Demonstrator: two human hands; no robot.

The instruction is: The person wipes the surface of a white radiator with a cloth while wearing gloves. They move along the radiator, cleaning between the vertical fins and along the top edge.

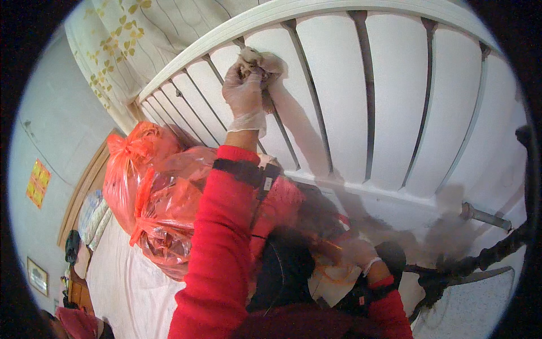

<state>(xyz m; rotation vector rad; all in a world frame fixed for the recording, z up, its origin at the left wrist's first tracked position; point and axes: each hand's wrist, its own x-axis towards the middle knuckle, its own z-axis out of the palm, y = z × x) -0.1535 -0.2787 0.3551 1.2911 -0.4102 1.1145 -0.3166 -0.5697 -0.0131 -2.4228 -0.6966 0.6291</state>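
My left hand (244,93), in a thin clear glove, reaches up to the white slatted radiator (333,79). Its fingers are closed round a crumpled greyish rag (253,59), which lies against a slat near the top rail. Lower down, my right hand (358,252), gloved too, hovers in front of my body, below the radiator's bottom edge. Motion smears its fingers, and a thin orange-yellow thing near them is too blurred to name. Red sleeves with black straps cover both forearms.
Knotted red plastic bags (161,186) sit left of my left arm, on a pale sheet (121,271). A pipe (486,217) juts out at the radiator's lower right, near a dark bar (502,248). A patterned curtain (124,45) hangs at the upper left.
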